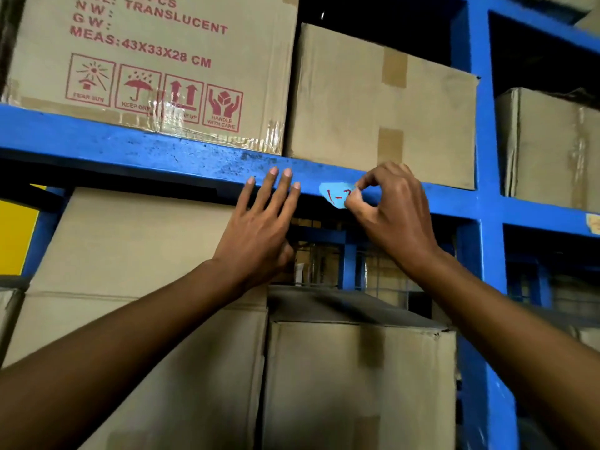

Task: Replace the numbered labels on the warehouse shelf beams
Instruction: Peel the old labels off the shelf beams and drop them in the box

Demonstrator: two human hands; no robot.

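Overhead, the head view looks up at a blue shelf beam (162, 151) that runs from nine o'clock down toward three o'clock and meets a blue upright post (487, 190) on the right. A printed carton (146, 60) sits on the beam at eleven o'clock, its lower edge overhanging the beam's top lip, and a plain carton (373, 102) stands just beside it at one o'clock. Below the beam, a tall carton (130, 254) fills the left bay almost to the beam's underside, leaving only a thin dark gap. A lower carton (357, 384) at six o'clock leaves open room under the beam, where wire mesh (324, 264) shows behind the hands.

A pale blue label (336, 194) with red handwriting lies on the beam's front face near the centre; its lower corner hangs past the beam's bottom edge. Its right part is covered by fingers.

At the label's three o'clock, the right hand (396, 209) curls in a pinch, thumb and forefinger tips closed on the label's right edge. At the label's nine o'clock, apart from it, the left hand (259, 228) is spread flat with its fingers (279, 186) wide and straight, tips lying over the beam's front face, holding nothing. Bare blue beam shows between the two hands.

A scrap of another label (594, 224) clings to the next bay's beam at three o'clock.
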